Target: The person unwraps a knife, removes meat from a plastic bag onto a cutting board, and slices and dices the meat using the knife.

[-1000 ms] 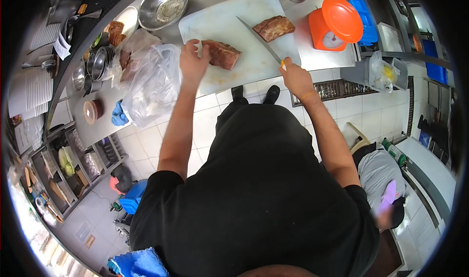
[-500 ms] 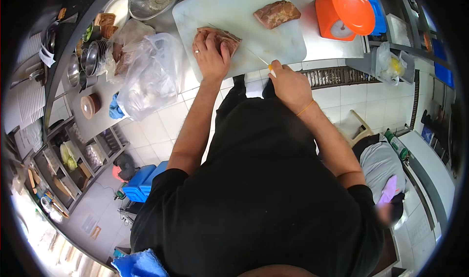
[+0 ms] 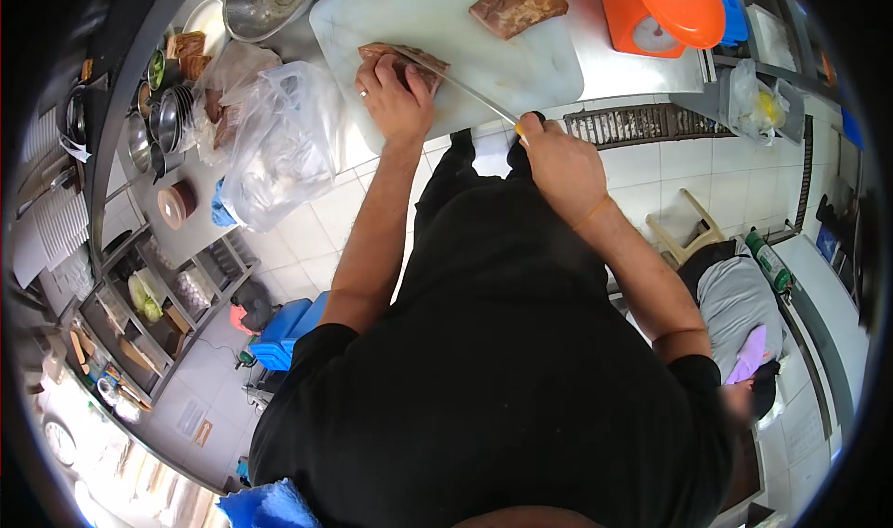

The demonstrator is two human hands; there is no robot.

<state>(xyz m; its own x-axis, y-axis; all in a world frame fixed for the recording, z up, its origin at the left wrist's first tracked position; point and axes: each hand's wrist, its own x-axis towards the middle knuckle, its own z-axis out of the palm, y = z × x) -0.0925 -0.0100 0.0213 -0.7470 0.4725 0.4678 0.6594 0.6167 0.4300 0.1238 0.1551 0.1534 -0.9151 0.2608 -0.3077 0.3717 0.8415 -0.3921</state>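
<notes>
On a white cutting board [image 3: 465, 72] lie two pieces of reddish-brown meat. My left hand [image 3: 398, 100] presses down on the nearer piece of meat [image 3: 435, 69], its fingers curled over the top. A long knife [image 3: 477, 95] is in my right hand [image 3: 561, 165], which is wrapped round its yellowish handle. The blade reaches left across the top of the meat under my left hand. The other piece of meat [image 3: 519, 7] rests untouched near the board's far right edge.
An orange scale [image 3: 642, 16] stands right of the board. Left are a metal bowl [image 3: 270, 0], plastic bags [image 3: 284, 147], small metal bowls [image 3: 167, 119] and a lidded tub [image 3: 175, 204]. A person [image 3: 739, 305] in grey is at the lower right, beside a stool [image 3: 688, 230].
My left hand has come down onto the nearer piece of meat. The knife has swung from beside the farther piece to lie across the nearer one. The view has shifted slightly.
</notes>
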